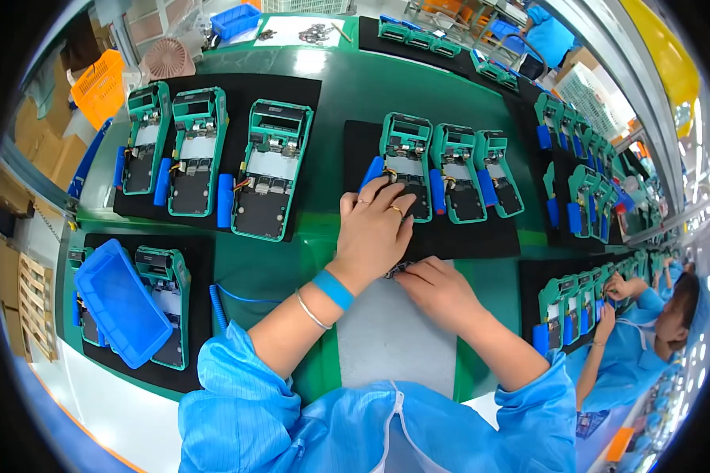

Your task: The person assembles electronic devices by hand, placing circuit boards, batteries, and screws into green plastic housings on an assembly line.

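An open green device housing [409, 162] with a circuit board lies on the black mat ahead of me. My left hand [375, 232] is over its lower left part, fingers bent and spread, fingertips at the board near the blue battery pack [371, 172] and its thin wires. I cannot see anything gripped in it. Closer to me, my right hand [438, 292] pinches a small dark part [397, 270], partly hidden by the fingers, above the far end of a grey mat [394, 347]. Two similar housings, one of them this green housing [459, 173], lie just to the right.
More open housings [272, 169] lie on the left mat. A blue tray [124, 303] rests tilted over other housings at lower left. A coiled blue cord [218, 306] runs beside my left arm. A co-worker [635, 347] works at right beside rows of housings.
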Tool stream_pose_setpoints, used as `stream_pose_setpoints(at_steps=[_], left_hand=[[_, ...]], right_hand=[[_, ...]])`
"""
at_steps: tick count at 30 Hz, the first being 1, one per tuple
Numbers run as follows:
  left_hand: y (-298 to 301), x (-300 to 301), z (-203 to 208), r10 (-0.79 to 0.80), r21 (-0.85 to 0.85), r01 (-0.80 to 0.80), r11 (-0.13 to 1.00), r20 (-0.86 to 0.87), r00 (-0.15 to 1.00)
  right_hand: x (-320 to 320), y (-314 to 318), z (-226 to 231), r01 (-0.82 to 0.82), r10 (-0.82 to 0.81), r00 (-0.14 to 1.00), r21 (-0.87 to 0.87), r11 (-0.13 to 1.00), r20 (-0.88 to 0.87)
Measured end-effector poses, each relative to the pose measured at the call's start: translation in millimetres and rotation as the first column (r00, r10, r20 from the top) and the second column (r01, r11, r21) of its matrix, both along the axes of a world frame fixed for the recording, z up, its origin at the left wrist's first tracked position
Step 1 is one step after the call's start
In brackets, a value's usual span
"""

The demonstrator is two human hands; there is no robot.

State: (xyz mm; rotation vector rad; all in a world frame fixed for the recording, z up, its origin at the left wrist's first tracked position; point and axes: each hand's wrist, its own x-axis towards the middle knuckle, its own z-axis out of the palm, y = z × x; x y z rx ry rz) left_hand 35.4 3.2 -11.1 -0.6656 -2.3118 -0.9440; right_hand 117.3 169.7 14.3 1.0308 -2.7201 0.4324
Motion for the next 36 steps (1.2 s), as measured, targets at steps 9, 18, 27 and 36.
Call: stream_pose_setpoints(at_steps=[9, 18, 27, 36], left_hand=[[-18, -17, 12, -0.072, -0.196, 0.092, 0.976, 0.110, 0.991], [-15, -16, 2, -0.031, -0.214, 0.035, 0.976, 0.023, 0.999], [-13, -14, 5, -0.046, -0.150, 0.047, 0.987, 0.014, 0.999], [-16, -13, 4, -0.036, -0.145, 0.041, 0.989, 0.036, 0.999]], right_hand=[[-22, -1, 18, -0.280, 0.312, 0.948, 0.307, 0.910, -0.059], [-67, -5, 71, -0.102, 0.098, 0.963, -0.001, 0.995, -0.252], [-159, 10, 45, -0.022, 0.088, 0.945, 0.207, 0.978, -0.314], [-173, -2, 33, 0.008, 0.141, 0.909, 0.354, 0.935, -0.392]])
